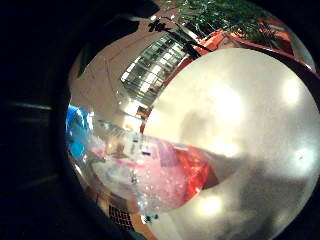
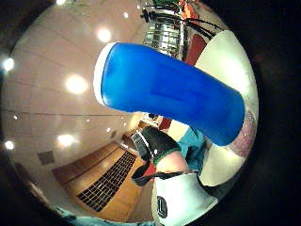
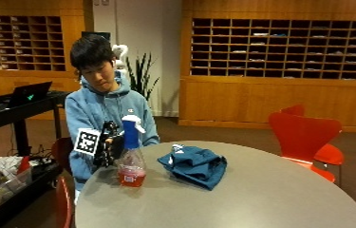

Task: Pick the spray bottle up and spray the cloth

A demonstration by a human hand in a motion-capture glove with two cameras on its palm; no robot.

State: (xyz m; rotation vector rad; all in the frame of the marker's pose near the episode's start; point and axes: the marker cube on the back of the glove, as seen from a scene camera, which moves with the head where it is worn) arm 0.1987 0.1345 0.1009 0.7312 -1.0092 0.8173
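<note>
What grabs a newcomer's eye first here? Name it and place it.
The spray bottle with its blue and white head and red liquid stands near the round table's edge, the gloved right hand against its side. Beside it on the table lies a crumpled blue cloth. Red chairs stand beyond the table's far side.

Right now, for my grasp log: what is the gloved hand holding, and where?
The right hand grips the spray bottle at its neck, just below the blue trigger head.

Wooden cubbyhole wall (image 3: 278, 42), red chair (image 3: 304, 135)
</note>
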